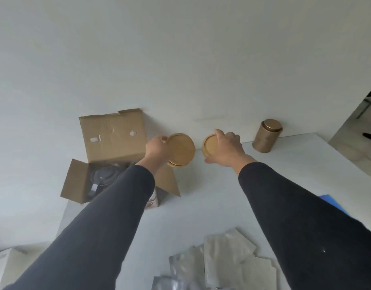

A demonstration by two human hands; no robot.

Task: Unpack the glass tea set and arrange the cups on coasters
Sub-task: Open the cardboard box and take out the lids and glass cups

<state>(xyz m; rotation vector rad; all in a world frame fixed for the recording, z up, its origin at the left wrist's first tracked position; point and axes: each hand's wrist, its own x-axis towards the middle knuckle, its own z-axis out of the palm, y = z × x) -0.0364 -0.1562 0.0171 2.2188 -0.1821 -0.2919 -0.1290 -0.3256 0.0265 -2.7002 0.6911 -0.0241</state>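
My left hand (156, 148) grips a small stack of round wooden coasters (181, 150), held tilted above the table beside the box. A single wooden coaster (209, 146) is in my right hand (227, 148), low over the white table (211, 197) near the wall. The open cardboard box (111, 139) stands at the far left against the wall. Inside it lies a glass teapot (104, 177), partly hidden by my left sleeve. No cups are visible.
A gold cylindrical tin (267, 136) stands at the back right by the wall. Several silvery foil pouches (220, 262) lie at the near edge. A blue flat object (331, 200) peeks out behind my right sleeve. The table's right edge drops to the floor.
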